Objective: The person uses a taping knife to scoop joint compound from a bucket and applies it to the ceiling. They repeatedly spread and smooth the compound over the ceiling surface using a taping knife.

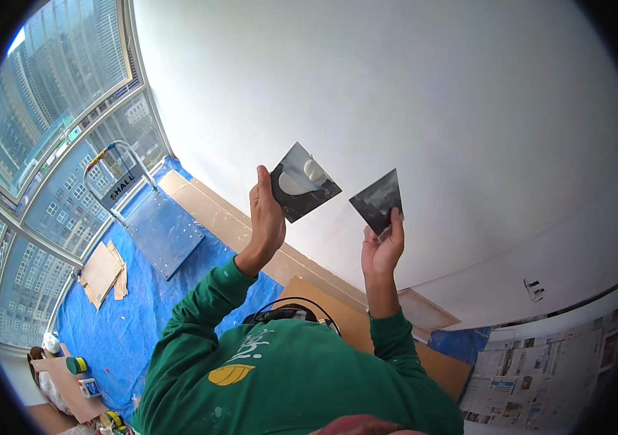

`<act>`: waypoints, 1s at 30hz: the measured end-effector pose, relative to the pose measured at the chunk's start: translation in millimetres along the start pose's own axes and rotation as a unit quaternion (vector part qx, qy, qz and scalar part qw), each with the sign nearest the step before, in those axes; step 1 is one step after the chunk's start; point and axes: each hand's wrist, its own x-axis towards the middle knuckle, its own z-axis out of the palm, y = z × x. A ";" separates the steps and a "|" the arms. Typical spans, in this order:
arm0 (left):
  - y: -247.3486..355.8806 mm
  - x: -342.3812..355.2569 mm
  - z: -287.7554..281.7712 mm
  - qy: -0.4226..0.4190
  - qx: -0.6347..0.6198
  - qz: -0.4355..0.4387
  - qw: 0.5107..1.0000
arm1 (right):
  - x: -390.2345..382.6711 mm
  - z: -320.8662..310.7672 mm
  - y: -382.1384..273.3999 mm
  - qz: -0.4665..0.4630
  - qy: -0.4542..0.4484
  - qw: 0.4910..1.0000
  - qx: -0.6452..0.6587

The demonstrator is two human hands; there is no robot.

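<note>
My left hand (268, 225) grips a dark, square putty blade (297, 209) by its left edge; most of the fingers are behind it. White putty (314, 171) sits on its face as a small lump, beside a smooth pale patch. To the right, my right hand (383, 252) holds a second dark, flat blade, a wide scraper (381, 197), with the thumb on its face and grey smears across it. The two blades are tilted and apart, raised in front of a white wall (454, 116). I cannot make out any handle on either one.
Blue plastic sheeting (157, 304) covers the floor at left, with a flat platform cart (164, 232) and cardboard pieces (102, 272) on it. Tubs (77, 365) stand at lower left. Large windows (55, 109) line the left side. Newspaper (541, 377) lies at lower right.
</note>
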 end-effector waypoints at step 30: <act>-3.2 -47.7 -44.5 -0.136 0.222 -0.069 0.963 | -13.7 17.9 -13.6 -0.139 -0.171 0.972 -0.076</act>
